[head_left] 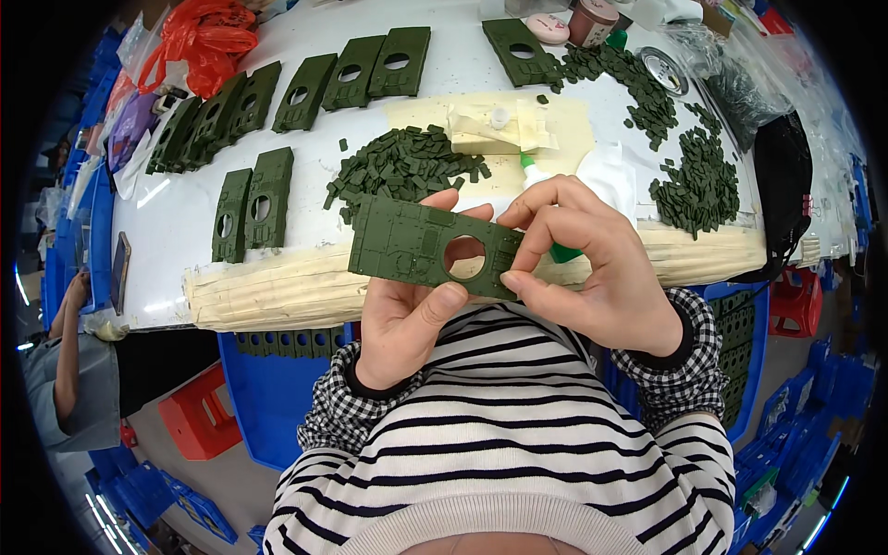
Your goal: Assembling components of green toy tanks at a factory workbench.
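A dark green plastic model tank hull (398, 242) with a round hole is held up over the table's near edge, slightly tilted. My left hand (398, 324) grips it from below, thumb on the near edge and fingers behind. At the hull's right end, my right hand (597, 264) has thumb and forefinger pinched on the edge; whether a small part sits between them is hidden. Just beyond lies a heap of small flat green pieces (398, 171). A white bottle with a green tip (532, 171) is partly hidden behind my right hand.
More green hulls (298, 92) stand in a row at the far left. Other piles of small pieces (698, 185) lie right. A tape-covered block (481, 129) sits mid-table. Padding (268, 296) lines the near edge. Blue bins (268, 398) stand below; another person's arm (67, 361) is left.
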